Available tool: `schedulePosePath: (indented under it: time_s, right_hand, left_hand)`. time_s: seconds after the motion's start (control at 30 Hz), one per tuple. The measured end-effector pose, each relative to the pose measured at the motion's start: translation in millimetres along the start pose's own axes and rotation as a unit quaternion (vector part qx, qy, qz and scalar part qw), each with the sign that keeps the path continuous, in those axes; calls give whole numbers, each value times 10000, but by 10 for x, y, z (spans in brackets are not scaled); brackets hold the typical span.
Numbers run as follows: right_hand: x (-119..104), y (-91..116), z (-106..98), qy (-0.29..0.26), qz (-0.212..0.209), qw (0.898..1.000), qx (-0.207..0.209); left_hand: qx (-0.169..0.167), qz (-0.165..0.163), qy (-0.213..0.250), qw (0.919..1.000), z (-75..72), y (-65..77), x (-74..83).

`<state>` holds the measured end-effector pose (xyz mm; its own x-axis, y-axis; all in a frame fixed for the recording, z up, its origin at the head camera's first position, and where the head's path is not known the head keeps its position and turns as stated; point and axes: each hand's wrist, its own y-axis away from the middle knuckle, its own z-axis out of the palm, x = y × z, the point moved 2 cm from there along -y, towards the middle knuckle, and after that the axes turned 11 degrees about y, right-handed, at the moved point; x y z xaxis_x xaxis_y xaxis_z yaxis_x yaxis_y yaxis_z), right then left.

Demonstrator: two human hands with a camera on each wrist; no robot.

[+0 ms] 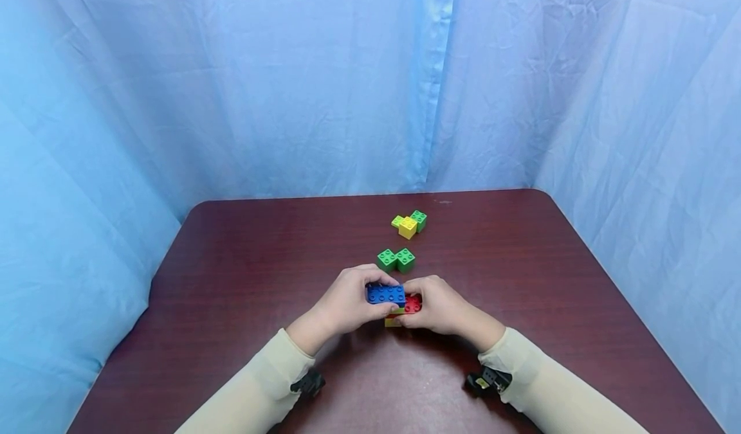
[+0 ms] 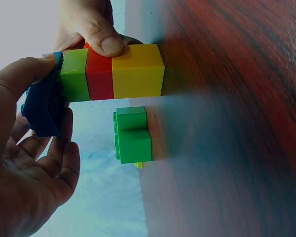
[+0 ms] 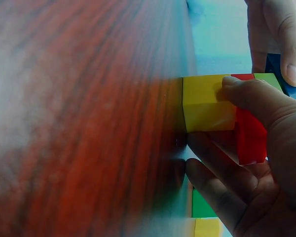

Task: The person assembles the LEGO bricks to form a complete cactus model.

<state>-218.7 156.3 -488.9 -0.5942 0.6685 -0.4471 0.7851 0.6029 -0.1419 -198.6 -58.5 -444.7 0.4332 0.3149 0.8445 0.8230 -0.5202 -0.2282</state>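
My left hand (image 1: 347,300) pinches a blue toy brick (image 1: 384,294) between thumb and fingers. In the left wrist view the blue brick (image 2: 43,106) sits at a slight tilt against the studded top of a lime green brick (image 2: 75,76). Below the lime brick come a red brick (image 2: 99,76) and, at the bottom on the table, a yellow brick (image 2: 138,71). My right hand (image 1: 438,305) grips this stack from the right, its thumb across the yellow brick (image 3: 204,103) and red brick (image 3: 251,140). The red brick juts out toward the right palm.
Just beyond the hands, two green bricks (image 1: 386,260) stand corner to corner on the dark red table (image 1: 260,260). Farther back, a yellow brick (image 1: 408,228) sits close to a green brick (image 1: 419,219) and a lime brick (image 1: 396,221). Blue curtains (image 1: 318,87) surround the table.
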Motion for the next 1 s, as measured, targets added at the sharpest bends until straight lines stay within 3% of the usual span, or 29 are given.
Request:
schedulePosePath:
  time_s: [0.43, 1.0]
  right_hand:
    - [12, -1, 14, 41, -38, 10000, 9]
    - [-10, -9, -9, 197, -56, 9998, 17]
  left_hand:
    - [116, -154, 34, 9998, -1, -11, -14]
    - [72, -651, 423, 9970, 7, -30, -15]
